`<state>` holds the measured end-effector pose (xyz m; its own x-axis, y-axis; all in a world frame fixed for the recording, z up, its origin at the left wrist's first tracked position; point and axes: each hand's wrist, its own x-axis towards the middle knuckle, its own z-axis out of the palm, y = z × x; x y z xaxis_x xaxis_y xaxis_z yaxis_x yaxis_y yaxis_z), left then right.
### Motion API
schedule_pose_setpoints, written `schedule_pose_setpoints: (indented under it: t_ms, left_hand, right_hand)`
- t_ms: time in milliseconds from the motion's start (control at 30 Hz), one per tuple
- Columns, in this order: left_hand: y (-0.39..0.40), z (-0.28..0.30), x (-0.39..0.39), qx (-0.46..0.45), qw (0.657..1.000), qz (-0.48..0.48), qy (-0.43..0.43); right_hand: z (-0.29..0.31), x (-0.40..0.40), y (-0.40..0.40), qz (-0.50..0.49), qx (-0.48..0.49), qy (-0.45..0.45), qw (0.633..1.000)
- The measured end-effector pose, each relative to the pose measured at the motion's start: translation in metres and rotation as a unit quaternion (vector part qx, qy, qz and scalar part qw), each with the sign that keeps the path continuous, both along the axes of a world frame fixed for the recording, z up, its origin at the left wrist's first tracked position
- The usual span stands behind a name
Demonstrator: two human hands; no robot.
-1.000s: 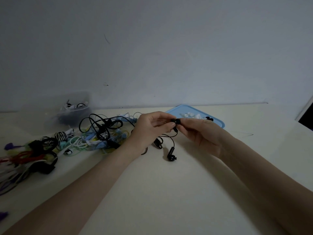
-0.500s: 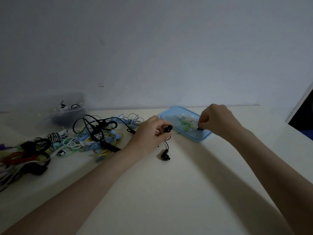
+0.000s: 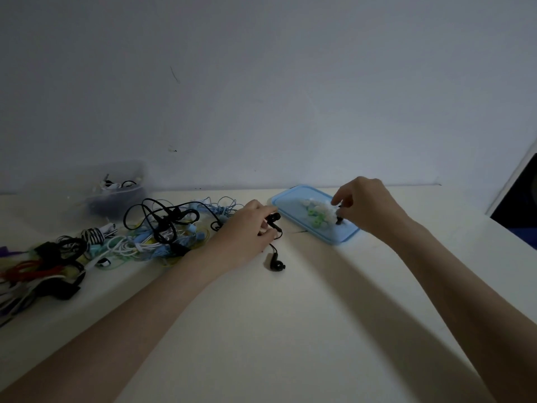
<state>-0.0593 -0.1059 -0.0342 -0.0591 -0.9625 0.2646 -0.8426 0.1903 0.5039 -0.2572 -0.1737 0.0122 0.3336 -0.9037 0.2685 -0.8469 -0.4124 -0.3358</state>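
No text, label, brand or number legible anywhere. Lid point(image 3: 290, 203) plain blue. Earbud point(image 3: 273, 218) just left of lid: too small to tell. Cables point(image 3: 162, 231) and box point(image 3: 116, 184) further left: nothing readable.

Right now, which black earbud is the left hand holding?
The upper earbud, pinched by the left hand beside the blue lid; the lower earbud lies untouched on the table, nearer the camera.
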Motion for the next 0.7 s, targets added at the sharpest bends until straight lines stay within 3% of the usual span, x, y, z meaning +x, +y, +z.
schedule_pose_setpoints:
  t_ms: [200,267,333,433,700]
  left_hand:
    - [0.004,0.024,0.012,-0.021,1.0,-0.018,-0.008]
    - [0.01,0.034,0.013,0.063,0.994,-0.088,0.015]
    - [0.015,0.039,0.01,0.144,0.98,-0.131,-0.036]
    - [0.012,0.034,0.008,0.112,0.979,-0.115,-0.127]
    - [0.002,0.02,0.011,0.058,0.988,-0.099,-0.105]
  right_hand:
    - [-0.001,0.023,0.021,0.122,0.144,-0.117,0.975]
    - [-0.008,0.028,0.025,0.134,0.2,-0.154,0.958]
    - [-0.016,0.031,0.026,0.133,0.238,-0.217,0.937]
    - [-0.028,0.035,0.029,0.143,0.25,-0.261,0.921]
    - [-0.041,0.035,0.032,0.147,0.249,-0.359,0.887]
